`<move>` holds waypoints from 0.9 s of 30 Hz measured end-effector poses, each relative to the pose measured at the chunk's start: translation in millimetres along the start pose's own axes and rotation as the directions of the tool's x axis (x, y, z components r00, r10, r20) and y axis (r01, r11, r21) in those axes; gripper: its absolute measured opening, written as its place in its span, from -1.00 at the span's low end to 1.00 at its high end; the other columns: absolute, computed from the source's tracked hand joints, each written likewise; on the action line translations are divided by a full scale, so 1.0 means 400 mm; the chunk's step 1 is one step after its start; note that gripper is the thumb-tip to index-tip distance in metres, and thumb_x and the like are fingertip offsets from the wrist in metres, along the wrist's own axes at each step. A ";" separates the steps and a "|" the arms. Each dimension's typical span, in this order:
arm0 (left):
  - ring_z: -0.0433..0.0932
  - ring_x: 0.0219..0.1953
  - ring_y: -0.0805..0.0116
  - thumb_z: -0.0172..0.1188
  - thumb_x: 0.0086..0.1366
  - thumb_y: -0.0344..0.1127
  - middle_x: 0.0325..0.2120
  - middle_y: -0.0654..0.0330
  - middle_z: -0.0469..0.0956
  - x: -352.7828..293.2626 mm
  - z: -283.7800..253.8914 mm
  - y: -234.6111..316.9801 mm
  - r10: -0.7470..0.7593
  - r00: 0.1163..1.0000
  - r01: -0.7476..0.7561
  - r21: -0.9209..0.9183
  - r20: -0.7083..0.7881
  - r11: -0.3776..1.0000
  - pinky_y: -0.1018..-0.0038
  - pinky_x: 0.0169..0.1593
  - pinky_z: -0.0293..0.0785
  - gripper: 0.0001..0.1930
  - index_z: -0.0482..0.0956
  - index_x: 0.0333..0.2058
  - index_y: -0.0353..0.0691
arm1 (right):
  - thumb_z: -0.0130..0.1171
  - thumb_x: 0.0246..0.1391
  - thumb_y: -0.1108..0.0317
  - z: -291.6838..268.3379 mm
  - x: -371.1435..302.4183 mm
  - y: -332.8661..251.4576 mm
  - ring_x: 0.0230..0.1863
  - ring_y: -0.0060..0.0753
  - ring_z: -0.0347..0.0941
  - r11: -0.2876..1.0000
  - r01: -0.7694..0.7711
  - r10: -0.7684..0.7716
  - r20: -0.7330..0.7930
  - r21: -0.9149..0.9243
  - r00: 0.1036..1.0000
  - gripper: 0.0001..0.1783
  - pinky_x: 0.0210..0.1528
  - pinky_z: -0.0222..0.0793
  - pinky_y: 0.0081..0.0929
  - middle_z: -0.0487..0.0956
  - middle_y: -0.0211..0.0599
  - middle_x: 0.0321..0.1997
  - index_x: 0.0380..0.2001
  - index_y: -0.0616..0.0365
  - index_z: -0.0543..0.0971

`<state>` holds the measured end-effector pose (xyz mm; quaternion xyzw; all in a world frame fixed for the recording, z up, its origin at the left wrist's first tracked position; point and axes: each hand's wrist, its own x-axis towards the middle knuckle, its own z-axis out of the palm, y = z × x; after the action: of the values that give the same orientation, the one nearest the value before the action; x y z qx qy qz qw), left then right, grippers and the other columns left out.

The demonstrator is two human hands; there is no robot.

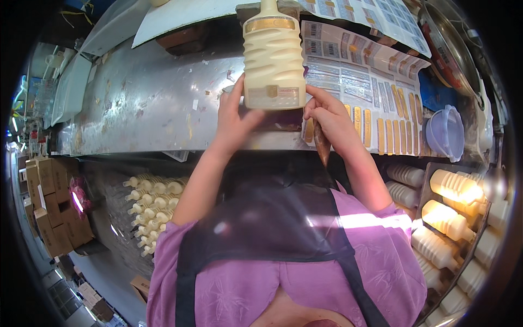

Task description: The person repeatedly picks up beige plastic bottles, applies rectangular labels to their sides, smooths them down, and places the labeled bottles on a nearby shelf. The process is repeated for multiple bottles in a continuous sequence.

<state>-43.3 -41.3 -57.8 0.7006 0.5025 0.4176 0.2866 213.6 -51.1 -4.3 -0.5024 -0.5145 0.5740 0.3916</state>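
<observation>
A cream, ribbed bottle [274,62] lies over the workbench, its neck pointing away from me. It bears a gold band below the neck and a pale label with a gold emblem near its base. My left hand [233,124] is open at its left side, fingers stretched along the edge and the thumb apart, blurred near the base. My right hand [332,117] is closed around a brown tool with a tapered, pointed end [322,144]. Its index finger reaches the bottle's lower right edge. The tool's other end is hidden in the hand.
Sheets of gold and silver labels [370,87] spread over the bench's right side, beside a translucent bluish tub [445,133]. Below the bench, several cream bottles [155,204] stand at left. More bottles [449,218] lie in a crate at right. Cardboard boxes [57,204] are stacked far left.
</observation>
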 end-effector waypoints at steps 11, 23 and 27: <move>0.38 0.04 0.00 -0.15 0.58 -0.11 -0.01 -0.09 0.51 0.039 0.065 0.051 -0.124 0.980 0.108 -0.104 -0.156 0.989 0.16 0.20 0.24 -0.51 0.46 0.19 -0.41 | 0.21 0.25 -0.15 0.043 0.051 0.009 -0.33 -0.41 0.56 0.982 -0.002 -0.007 -0.048 -0.191 0.999 -0.28 -0.18 0.46 -0.42 0.65 -0.20 -0.35 0.25 0.19 0.50; 0.44 0.07 0.05 -0.25 0.63 -0.10 -0.04 -0.05 0.56 0.046 0.067 0.048 -0.194 0.977 0.149 -0.373 -0.087 0.916 0.21 0.22 0.28 -0.51 0.47 0.19 -0.36 | 0.22 0.32 -0.03 0.053 0.048 0.005 -0.26 -0.60 0.51 0.995 0.055 -0.060 -0.062 -0.084 0.996 -0.34 -0.12 0.44 -0.53 0.68 -0.26 -0.25 0.26 0.26 0.48; 0.41 -0.06 -0.08 -0.18 0.60 -0.13 -0.11 -0.10 0.55 0.043 0.069 0.046 -0.090 0.984 0.097 0.041 -0.155 0.994 0.10 0.12 0.27 -0.55 0.48 0.17 -0.37 | 0.23 0.33 -0.02 0.051 0.048 0.018 -0.23 -0.65 0.49 0.997 0.059 -0.061 -0.038 -0.050 0.997 -0.35 -0.09 0.41 -0.56 0.68 -0.28 -0.21 0.26 0.27 0.47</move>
<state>-8.4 -30.6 -51.0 0.6490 0.5653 0.4440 0.2494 190.6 -37.8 -15.6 -0.5075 -0.5354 0.5391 0.4064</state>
